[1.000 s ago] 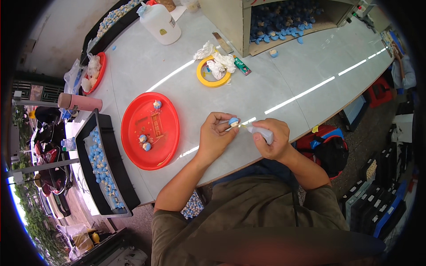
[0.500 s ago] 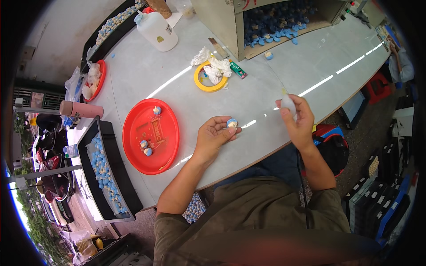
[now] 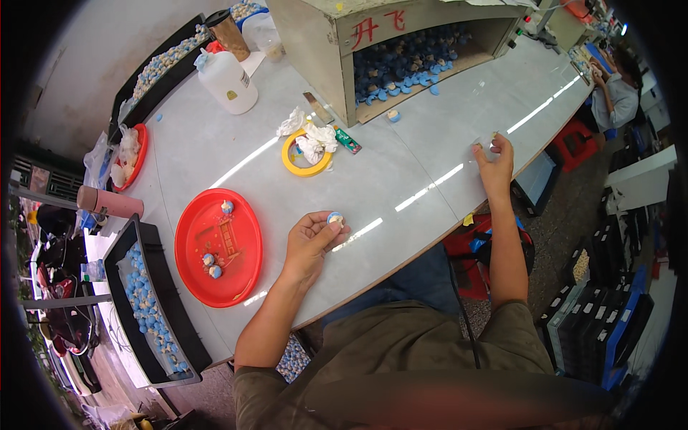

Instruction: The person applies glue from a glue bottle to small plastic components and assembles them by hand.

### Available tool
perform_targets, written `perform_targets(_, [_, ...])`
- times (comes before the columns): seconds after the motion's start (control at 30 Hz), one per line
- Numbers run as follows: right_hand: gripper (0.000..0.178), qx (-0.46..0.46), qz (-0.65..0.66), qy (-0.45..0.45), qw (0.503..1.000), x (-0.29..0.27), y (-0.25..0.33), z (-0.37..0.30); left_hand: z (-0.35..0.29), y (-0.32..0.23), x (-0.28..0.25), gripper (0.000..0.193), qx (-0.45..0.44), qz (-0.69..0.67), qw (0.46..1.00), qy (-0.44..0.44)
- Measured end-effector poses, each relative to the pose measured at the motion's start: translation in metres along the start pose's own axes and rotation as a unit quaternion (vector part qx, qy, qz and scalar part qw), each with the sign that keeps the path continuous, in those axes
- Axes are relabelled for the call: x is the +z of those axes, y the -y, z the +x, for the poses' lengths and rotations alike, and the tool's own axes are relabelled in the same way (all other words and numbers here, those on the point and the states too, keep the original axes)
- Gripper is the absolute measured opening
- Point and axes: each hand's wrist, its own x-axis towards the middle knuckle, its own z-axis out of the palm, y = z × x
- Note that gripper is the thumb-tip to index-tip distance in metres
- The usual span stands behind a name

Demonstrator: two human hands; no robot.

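My left hand (image 3: pixel 309 240) rests on the grey table (image 3: pixel 401 165) and pinches a small blue and white round part (image 3: pixel 335 217) between thumb and fingers. My right hand (image 3: pixel 494 155) is stretched out to the right near the table's edge, closed around a small clear tube-like object (image 3: pixel 484 144). A red round tray (image 3: pixel 218 246) with three small parts lies left of my left hand.
A yellow tape ring (image 3: pixel 304 160) with crumpled tissue sits mid-table. A wooden box (image 3: pixel 373 43) full of blue parts stands at the back. A white bottle (image 3: pixel 226 81), a black tray (image 3: pixel 147 308) of blue parts and another red dish (image 3: pixel 131 155) are on the left. Another person (image 3: pixel 615 89) sits far right.
My right hand has moved away from my left hand, out to the right and farther back on the table, still holding the small clear object. My left hand stays put with the part.
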Motion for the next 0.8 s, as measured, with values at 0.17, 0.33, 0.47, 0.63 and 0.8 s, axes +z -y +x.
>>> perform_targets(0.17, [0.030, -0.079, 0.004, -0.054, 0.995, -0.004, 0.065, -0.023, 0.004, 0.000, 0.004, 0.024, 0.003, -0.010, 1.000, -0.007])
perform_targets(0.33, [0.027, -0.175, -0.047, 0.101, 0.978, 0.073, 0.094, 0.031, 0.000, -0.001, 0.001, 0.024, 0.023, -0.025, 0.999, -0.016])
perform_targets(0.47, [0.033, -0.061, -0.221, 0.087, 0.970, 0.119, 0.061, 0.079, 0.007, 0.005, 0.002, 0.024, 0.023, -0.037, 0.999, -0.011])
perform_targets(0.63, [0.032, -0.025, -0.208, 0.113, 0.971, 0.129, 0.045, 0.078, 0.005, 0.004, -0.001, 0.029, 0.029, -0.040, 0.999, -0.021])
perform_targets(0.8, [0.032, 0.071, 0.310, 0.324, 0.891, 0.087, 0.105, 0.017, 0.006, -0.001, -0.005, 0.031, 0.058, -0.067, 0.995, -0.053])
